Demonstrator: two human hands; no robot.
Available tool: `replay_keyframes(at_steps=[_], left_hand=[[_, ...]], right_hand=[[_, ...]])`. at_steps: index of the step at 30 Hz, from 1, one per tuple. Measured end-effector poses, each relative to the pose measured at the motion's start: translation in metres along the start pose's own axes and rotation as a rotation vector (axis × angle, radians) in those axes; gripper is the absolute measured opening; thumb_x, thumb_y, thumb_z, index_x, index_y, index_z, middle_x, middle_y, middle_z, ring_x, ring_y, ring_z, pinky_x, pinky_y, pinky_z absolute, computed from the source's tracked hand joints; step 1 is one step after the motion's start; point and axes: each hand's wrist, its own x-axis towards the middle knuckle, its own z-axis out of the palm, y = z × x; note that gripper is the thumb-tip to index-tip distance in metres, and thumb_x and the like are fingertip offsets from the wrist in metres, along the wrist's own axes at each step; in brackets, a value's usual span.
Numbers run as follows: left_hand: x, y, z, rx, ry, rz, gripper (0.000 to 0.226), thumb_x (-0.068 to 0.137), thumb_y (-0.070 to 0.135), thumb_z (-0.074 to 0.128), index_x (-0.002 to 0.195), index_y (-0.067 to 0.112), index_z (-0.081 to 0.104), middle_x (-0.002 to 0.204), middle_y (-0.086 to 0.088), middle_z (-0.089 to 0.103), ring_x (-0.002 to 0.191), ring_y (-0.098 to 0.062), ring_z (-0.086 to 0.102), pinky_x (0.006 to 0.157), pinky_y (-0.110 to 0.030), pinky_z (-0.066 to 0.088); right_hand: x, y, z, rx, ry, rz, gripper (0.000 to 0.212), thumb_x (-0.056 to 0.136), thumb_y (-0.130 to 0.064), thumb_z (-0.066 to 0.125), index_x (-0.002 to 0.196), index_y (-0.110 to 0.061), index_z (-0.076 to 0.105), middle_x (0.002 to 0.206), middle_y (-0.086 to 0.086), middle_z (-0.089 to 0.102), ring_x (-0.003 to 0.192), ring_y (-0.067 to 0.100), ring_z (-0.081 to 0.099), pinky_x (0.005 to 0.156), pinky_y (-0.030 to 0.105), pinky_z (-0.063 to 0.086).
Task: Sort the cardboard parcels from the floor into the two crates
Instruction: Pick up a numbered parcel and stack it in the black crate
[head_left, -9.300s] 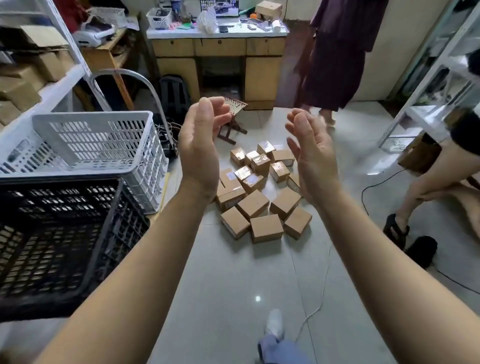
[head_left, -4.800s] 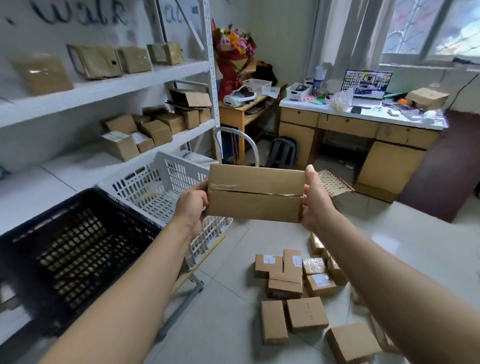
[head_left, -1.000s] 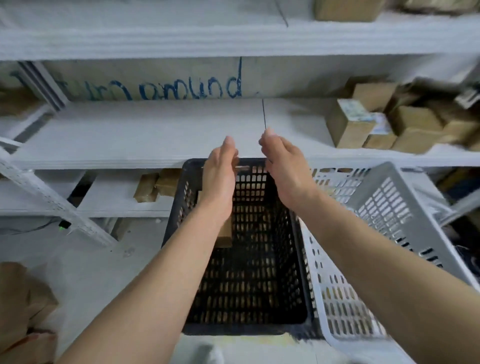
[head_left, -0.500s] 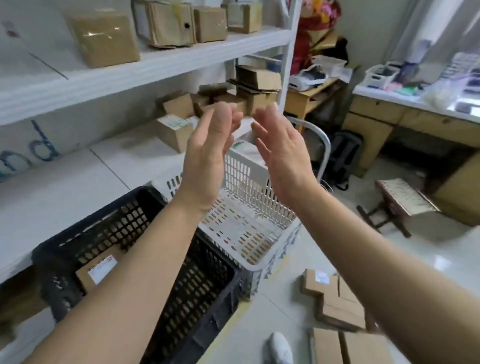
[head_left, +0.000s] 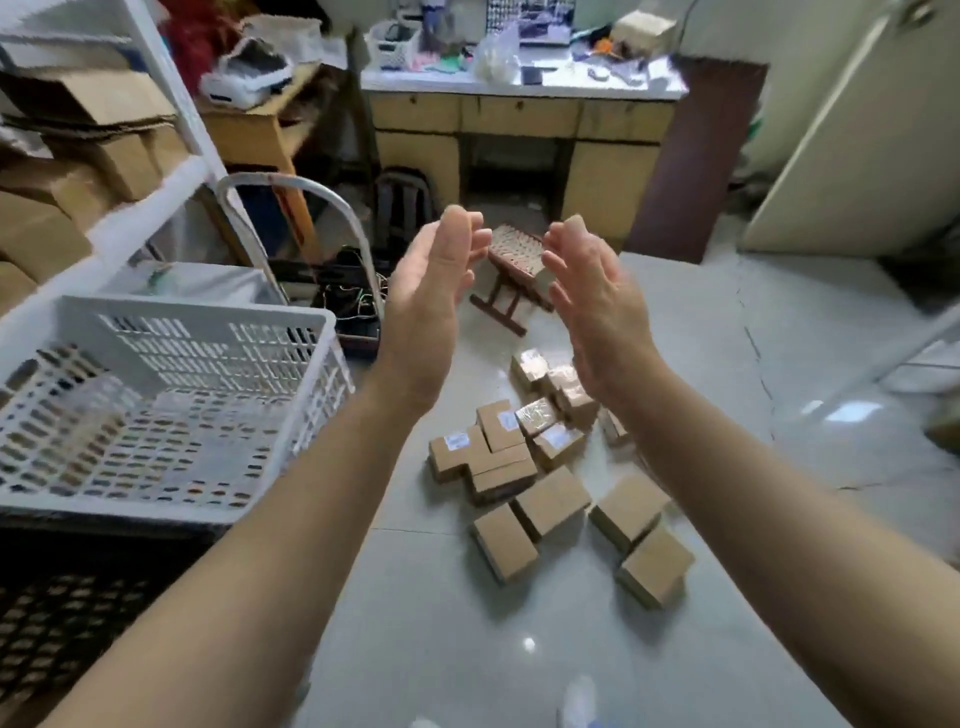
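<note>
Both hands up in front, palms facing each other: left hand (head_left: 434, 291) and right hand (head_left: 592, 301) with fingers loose, holding nothing. Below them the cardboard parcels (head_left: 550, 467) lie clustered on the floor (head_left: 779, 415). At left, the white crate (head_left: 171, 410) sits beside the black crate (head_left: 62, 613).

My left hand (head_left: 431, 306) and right hand (head_left: 597, 306) are bare, both forearms (head_left: 270, 561) run uncovered all the way to the edges of the view, and at the bottom shows the pale toe of my shoe (head_left: 577, 696), too blurred for detail.
</note>
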Motion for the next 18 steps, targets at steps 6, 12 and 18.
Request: replay_keyframes(at_steps=[6, 12, 18], left_hand=[[0.013, -0.042, 0.105, -0.040, -0.064, -0.112, 0.041, 0.089, 0.051, 0.034, 0.108, 0.024, 0.058, 0.119, -0.004, 0.063, 0.115, -0.013, 0.059, 0.107, -0.036, 0.041], [0.038, -0.121, 0.175, -0.073, -0.009, -0.301, 0.051, 0.087, 0.054, 0.037, 0.114, 0.017, 0.057, 0.119, -0.006, 0.062, 0.115, -0.015, 0.059, 0.104, -0.031, 0.042], [0.041, -0.156, 0.173, -0.084, 0.024, -0.397, 0.042, 0.099, 0.044, 0.033, 0.115, 0.013, 0.056, 0.117, -0.006, 0.062, 0.112, -0.015, 0.060, 0.084, -0.018, 0.047]], right_hand=[[0.018, 0.031, -0.111, -0.010, 0.101, 0.100, 0.016, 0.098, -0.040, 0.046, 0.102, -0.030, 0.057, 0.101, -0.017, 0.063, 0.098, -0.004, 0.058, 0.080, 0.014, 0.043], [0.060, 0.097, -0.197, -0.048, 0.166, 0.254, 0.020, 0.095, -0.043, 0.050, 0.106, -0.027, 0.058, 0.108, -0.013, 0.062, 0.113, 0.008, 0.056, 0.102, 0.031, 0.042], [0.057, 0.129, -0.203, -0.075, 0.185, 0.329, 0.046, 0.089, -0.052, 0.054, 0.116, -0.016, 0.061, 0.106, -0.004, 0.064, 0.108, 0.020, 0.058, 0.101, 0.043, 0.045]])
